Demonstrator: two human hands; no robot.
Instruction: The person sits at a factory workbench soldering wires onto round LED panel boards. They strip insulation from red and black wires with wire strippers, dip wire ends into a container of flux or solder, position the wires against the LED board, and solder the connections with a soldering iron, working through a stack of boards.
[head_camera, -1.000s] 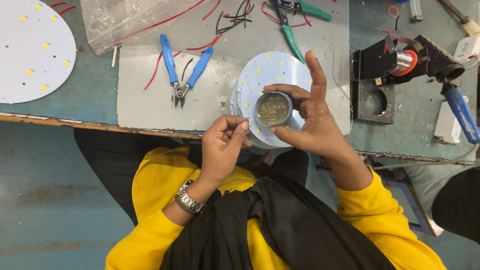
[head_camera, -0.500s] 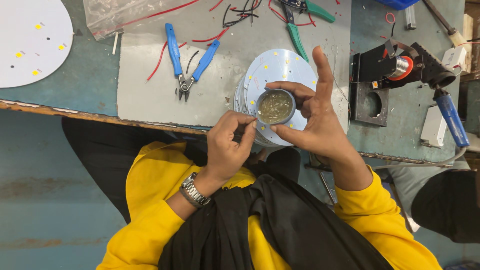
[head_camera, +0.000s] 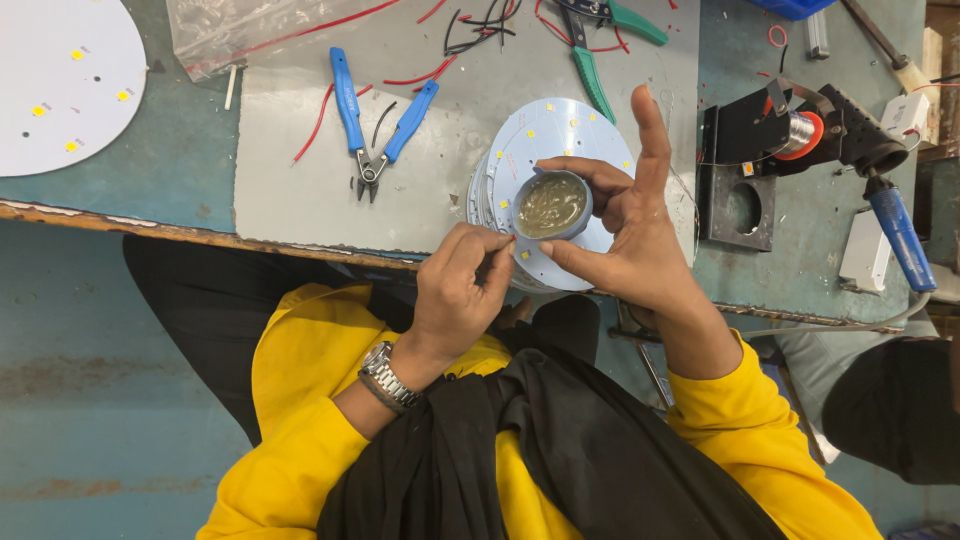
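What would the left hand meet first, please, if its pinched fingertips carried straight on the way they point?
Most likely the small round tin of paste held in the right hand; the left hand points up toward its near rim, though depth is unclear.

Electronics workshop: blue pliers (head_camera: 377, 125), soldering iron (head_camera: 893, 215), red wire scraps (head_camera: 320, 120), worn bench (head_camera: 150, 170).

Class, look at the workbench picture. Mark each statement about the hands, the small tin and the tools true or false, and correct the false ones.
1. The right hand holds a small round tin of greyish paste. True.
2. The left hand grips the blue-handled pliers. False: the pliers lie untouched on the grey mat; the left hand's pinched fingers sit just beside the tin.
3. A wristwatch is on the left wrist. True.
4. The tin is held over a stack of white round boards. True.
5. The sleeves are green. False: yellow.
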